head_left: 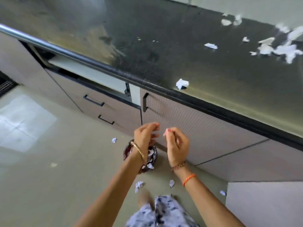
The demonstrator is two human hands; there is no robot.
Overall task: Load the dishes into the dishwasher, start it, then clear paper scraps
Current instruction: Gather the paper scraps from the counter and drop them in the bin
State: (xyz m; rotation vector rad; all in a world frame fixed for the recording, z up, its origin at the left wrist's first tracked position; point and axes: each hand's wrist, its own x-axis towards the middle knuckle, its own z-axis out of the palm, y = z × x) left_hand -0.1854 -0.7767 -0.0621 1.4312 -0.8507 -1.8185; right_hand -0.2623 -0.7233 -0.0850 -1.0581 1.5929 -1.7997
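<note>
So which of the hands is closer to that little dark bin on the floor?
Left. The left hand hangs right over the bin, with a bit of paper at its fingers. The right hand hangs beside the bin, in front of the cabinet door.

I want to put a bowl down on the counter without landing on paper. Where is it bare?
The counter's left and middle stretch is bare, from the steel front rail to the lone crumpled scrap near the edge. The far right is crowded with torn paper scraps.
</note>
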